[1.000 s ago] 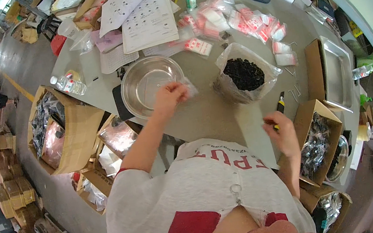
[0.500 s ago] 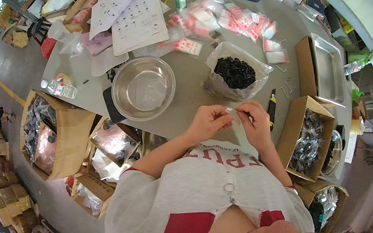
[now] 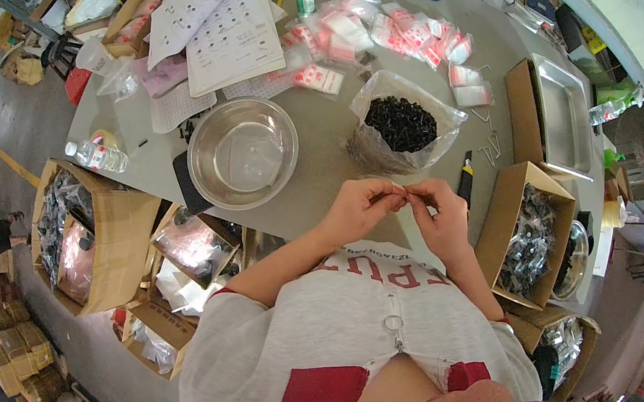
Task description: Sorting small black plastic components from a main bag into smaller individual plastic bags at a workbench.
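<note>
Both hands have moved since a second ago: the left hand [image 3: 362, 207] was over the round steel bowl [image 3: 212, 179], and the right hand [image 3: 441, 219] was down by the black and yellow cutter [image 3: 467, 182]. Now they meet at the near side of the desk [image 3: 325, 168], close to the shirt. Their fingers are pinched up, tip to tip. Half a second ago a thin clear bag showed between them. They look to be pinching it now, but the fingers hide it, so I can't be fully sure.

On the left, the bowl has flat clear plastic [image 3: 259, 160] lying in it. Just beyond the hands stands an open plastic bag [image 3: 446, 123] full of small black bits [image 3: 401, 123]. The cutter lies to the right of the right hand.

How far along is this? A tall heap of black bits is loose in the plastic bag, so it looks like lots is left. On the near right, a brown box [image 3: 493, 233] holds many shiny wrapped dark things [image 3: 530, 246], which may be done ones. At the far side are red and white packets [image 3: 340, 32].
</note>
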The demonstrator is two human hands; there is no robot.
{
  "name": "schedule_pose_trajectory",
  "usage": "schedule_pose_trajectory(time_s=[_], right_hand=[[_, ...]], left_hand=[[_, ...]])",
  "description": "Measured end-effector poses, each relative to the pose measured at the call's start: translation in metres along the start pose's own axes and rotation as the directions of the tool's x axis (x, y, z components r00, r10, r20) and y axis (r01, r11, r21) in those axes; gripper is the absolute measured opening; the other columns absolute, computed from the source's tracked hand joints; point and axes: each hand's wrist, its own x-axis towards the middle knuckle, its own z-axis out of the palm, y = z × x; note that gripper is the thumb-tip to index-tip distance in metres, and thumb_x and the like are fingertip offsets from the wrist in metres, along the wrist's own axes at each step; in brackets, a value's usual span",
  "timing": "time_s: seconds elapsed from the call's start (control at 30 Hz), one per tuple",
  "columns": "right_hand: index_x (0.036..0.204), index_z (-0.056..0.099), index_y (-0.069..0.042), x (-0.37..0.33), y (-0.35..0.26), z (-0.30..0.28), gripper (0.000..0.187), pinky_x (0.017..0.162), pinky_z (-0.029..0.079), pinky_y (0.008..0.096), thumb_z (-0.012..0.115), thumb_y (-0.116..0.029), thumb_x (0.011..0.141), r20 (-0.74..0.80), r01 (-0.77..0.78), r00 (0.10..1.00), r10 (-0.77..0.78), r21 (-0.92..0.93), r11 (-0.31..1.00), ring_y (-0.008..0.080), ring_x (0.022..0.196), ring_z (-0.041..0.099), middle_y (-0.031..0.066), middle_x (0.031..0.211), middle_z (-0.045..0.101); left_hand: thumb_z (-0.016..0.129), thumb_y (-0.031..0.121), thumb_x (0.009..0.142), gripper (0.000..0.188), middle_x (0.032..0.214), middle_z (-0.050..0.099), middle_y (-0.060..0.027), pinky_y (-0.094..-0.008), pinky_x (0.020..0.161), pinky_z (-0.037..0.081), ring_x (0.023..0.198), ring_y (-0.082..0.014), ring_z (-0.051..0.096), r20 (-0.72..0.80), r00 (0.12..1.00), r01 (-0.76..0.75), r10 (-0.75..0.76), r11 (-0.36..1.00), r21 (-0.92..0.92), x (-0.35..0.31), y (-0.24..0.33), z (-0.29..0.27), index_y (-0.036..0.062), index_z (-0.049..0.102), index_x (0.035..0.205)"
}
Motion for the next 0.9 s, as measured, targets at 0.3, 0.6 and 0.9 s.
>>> schedule_pose_trajectory(time_s=[0.3, 0.6, 0.9], right_hand=[[0.097, 0.061, -0.004, 0.002, -0.009, -0.001, 0.016, 0.068, 0.052, 0.0346, 0.062, -0.001, 0.081, 0.025, 0.098, 0.995, -0.096, -0.138, 0.986, 0.0285, 0.077, 0.066, 0.0142, 0.088, 0.066], [0.096, 0.061, -0.003, 0.001, -0.003, -0.001, 0.017, 0.069, 0.052, 0.0353, 0.061, 0.000, 0.079, 0.023, 0.107, 0.994, -0.105, -0.091, 0.990, 0.0292, 0.078, 0.066, 0.0141, 0.089, 0.066], [0.095, 0.060, -0.003, 0.003, -0.013, 0.001, 0.018, 0.069, 0.052, 0.0356, 0.063, 0.001, 0.077, 0.065, 0.122, 0.991, -0.114, -0.127, 0.984, 0.0311, 0.079, 0.065, 0.0136, 0.090, 0.066]], left_hand=[[0.060, 0.005, 0.088, 0.014, 0.088, 0.067, -0.0064, -0.0230, 0.071, 0.048, 0.080, -0.0078, 0.059, -0.027, 1.000, 0.007, -0.005, 0.997, 0.072, 0.001, -0.003, -0.001, -0.0045, 0.064, 0.098], [0.060, 0.004, 0.087, 0.012, 0.085, 0.066, -0.0037, -0.0217, 0.068, 0.047, 0.078, -0.0061, 0.057, -0.047, 0.998, 0.028, -0.029, 0.999, -0.022, 0.002, -0.004, 0.000, -0.0038, 0.066, 0.094], [0.065, 0.008, 0.083, 0.012, 0.078, 0.065, -0.0034, -0.0233, 0.059, 0.044, 0.068, -0.0067, 0.053, -0.090, 0.996, 0.034, -0.028, 0.998, 0.060, 0.001, 0.003, 0.001, -0.0017, 0.065, 0.090]])
